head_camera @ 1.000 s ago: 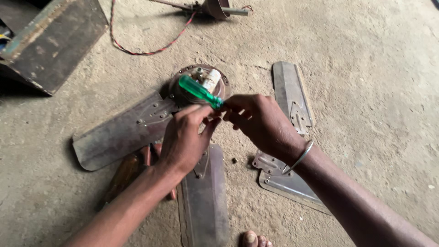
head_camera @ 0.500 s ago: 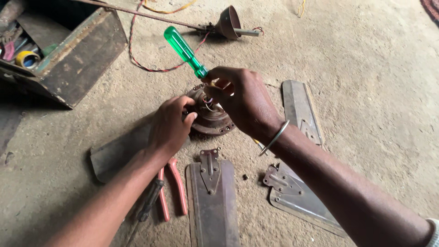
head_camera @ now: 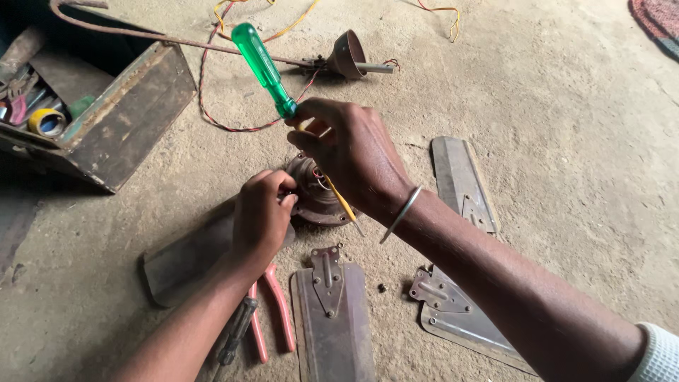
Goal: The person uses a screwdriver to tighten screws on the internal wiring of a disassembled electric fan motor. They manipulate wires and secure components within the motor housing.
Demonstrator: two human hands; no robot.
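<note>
The right hand (head_camera: 353, 159) was clenched around a screwdriver (head_camera: 272, 71), its fingers (head_camera: 315, 113) wrapped where the green handle met the shaft. The long axis ran on a slant — the handle rose up and away toward the far left of the floor (head_camera: 566, 141), while the tip end dropped down behind the hand toward the fan motor (head_camera: 311, 194). The tip itself was hidden by the hand. A thin yellow wire (head_camera: 343, 201) came out under the palm, just over the motor.

The left hand (head_camera: 262, 219) rested on the near-left rim of the motor, fingers curled against it, seemingly steadying it; whether it truly gripped could not be told.

The screwdriver looked light and stiff, with a smooth plastic handle that might slip in a sweaty palm — best taken at the thick handle for turning. The motor seemed heavy, rigid metal, best held by its rim.

Around the motor lay flat metal fan blades (head_camera: 332, 311), pink-handled pliers (head_camera: 272, 311) beside the left forearm, a small screw (head_camera: 382, 288), and a wooden toolbox (head_camera: 106, 120) at the far-left corner.
</note>
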